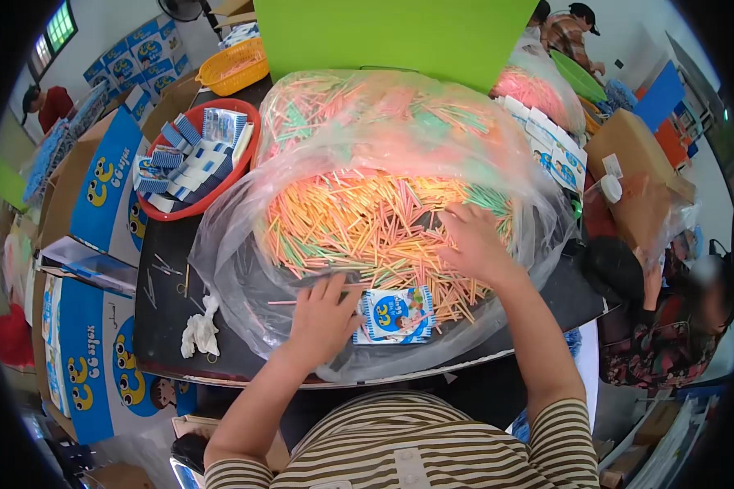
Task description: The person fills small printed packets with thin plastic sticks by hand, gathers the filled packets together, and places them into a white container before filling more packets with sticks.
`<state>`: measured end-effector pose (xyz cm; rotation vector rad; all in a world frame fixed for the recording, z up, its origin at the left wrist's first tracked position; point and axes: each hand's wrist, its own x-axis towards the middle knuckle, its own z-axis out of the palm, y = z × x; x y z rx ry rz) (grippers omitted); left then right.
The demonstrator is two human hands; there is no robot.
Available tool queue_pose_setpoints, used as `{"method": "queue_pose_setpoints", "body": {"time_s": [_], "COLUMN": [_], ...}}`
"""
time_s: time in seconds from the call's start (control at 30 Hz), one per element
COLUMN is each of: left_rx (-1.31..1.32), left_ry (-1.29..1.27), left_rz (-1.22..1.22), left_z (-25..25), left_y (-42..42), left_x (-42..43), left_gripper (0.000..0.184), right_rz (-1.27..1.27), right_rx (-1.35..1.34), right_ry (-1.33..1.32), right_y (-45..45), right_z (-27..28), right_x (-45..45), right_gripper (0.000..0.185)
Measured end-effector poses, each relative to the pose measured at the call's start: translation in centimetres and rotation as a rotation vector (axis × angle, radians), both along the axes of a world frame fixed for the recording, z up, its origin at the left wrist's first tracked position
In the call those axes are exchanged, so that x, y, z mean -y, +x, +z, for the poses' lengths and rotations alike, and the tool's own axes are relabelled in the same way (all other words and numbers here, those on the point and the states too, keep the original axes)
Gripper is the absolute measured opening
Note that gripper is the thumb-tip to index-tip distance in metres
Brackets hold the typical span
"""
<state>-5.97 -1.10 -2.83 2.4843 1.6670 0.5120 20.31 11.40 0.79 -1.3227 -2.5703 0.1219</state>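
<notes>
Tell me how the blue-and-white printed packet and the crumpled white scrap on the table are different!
The blue-and-white printed packet has pictures on it, but the crumpled white scrap looks plain. The packet is a neat rectangle; the scrap is bunched up and uneven. The packet lies right beside the left hand, while the scrap is on the black tabletop, away from both hands. Both have some white.

Thin sticks (342, 220) in yellow, orange, pink and green lie heaped loosely, pointing every way, inside a clear plastic bag (224, 261). The bag's mouth gapes towards the tabletop's (165, 326) near edge, its crumpled rim spread wide. A blue-and-white printed packet (393, 314) lies flat near that edge's middle, against the heap's near side.
</notes>
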Motion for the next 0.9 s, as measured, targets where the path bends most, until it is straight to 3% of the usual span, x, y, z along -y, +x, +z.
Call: {"method": "queue_pose_setpoints", "body": {"time_s": [0.07,0.13,0.2,0.33,0.53,0.63,0.77,0.87,0.9], "left_rx": [-0.015,-0.028,-0.039,-0.025,0.02,-0.044,0.047,0.495,0.495], "left_ry": [0.059,-0.095,-0.087,-0.104,-0.071,-0.096,-0.034,0.158,0.168], "left_rz": [-0.011,0.028,0.025,-0.035,-0.043,-0.255,-0.151,-0.035,-0.041], "left_z": [-0.6,0.0,-0.1,0.5,1.2,0.3,1.8,1.4,1.3], "left_y": [-0.1,-0.4,-0.8,-1.2,3.5,3.6,3.1,4.5,5.2], "left_x": [1.6,2.8,3.8,3.6,0.8,0.6,-0.8,-3.7,-5.0], "left_gripper": [0.05,0.053,0.056,0.053,0.051,0.05,0.051,0.04,0.04], "right_rz": [-0.058,-0.029,0.041,0.041,0.005,0.049,-0.08,-0.013,-0.016], "right_rx": [0.188,0.217,0.298,0.195,0.511,0.581,0.039,-0.091,-0.091], "right_ry": [-0.056,-0.159,-0.234,-0.199,-0.295,-0.278,-0.296,-0.224,-0.213], "right_y": [-0.8,-1.4,-2.1,-1.9,-4.2,-3.8,0.2,0.1,-0.1], "right_z": [-1.4,-2.4,-2.7,-1.3,-0.9,-0.8,-0.7,1.3,2.0], "right_x": [-1.0,-1.4,-0.8,-1.2,-0.7,0.2,-1.2,0.2,0.5], "right_gripper": [0.038,0.034,0.028,0.028,0.035,0.031,0.021,0.025,0.025]}}
